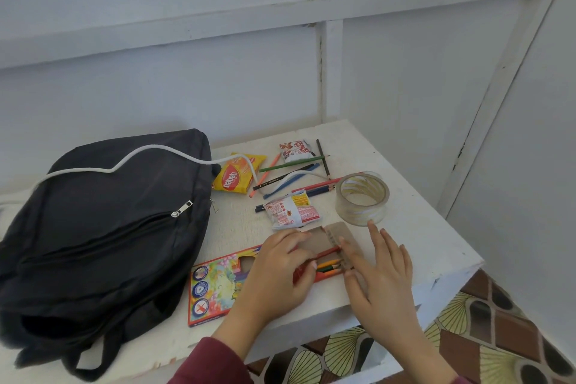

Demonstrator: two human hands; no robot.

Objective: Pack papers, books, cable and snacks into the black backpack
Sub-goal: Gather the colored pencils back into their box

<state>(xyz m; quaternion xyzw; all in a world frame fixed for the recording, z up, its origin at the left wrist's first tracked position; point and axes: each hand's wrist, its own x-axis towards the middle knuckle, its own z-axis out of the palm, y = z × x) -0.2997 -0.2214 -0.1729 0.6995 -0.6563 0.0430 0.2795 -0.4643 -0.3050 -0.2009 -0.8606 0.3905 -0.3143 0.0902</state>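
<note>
The black backpack (103, 227) lies flat on the left of the white table (414, 237), its front zipper shut. A white cable (124, 160) runs over its top and ends among the pencils. My left hand (277, 271) presses on a colourful pencil box (218, 284) and holds its open end, where several coloured pencils (327, 265) stick out. My right hand (380, 271) rests flat with fingers spread on the box's brown cardboard flap (339, 235). Three snack packets lie behind: a yellow one (237, 178), a red-white one (291, 212) and a small one (294, 151).
Loose coloured pencils (296, 174) are scattered at the back of the table. A roll of clear tape (361, 198) stands right of them, just beyond my right fingertips. The table's right and near edges drop to a patterned floor (486, 337). A white wall runs close behind.
</note>
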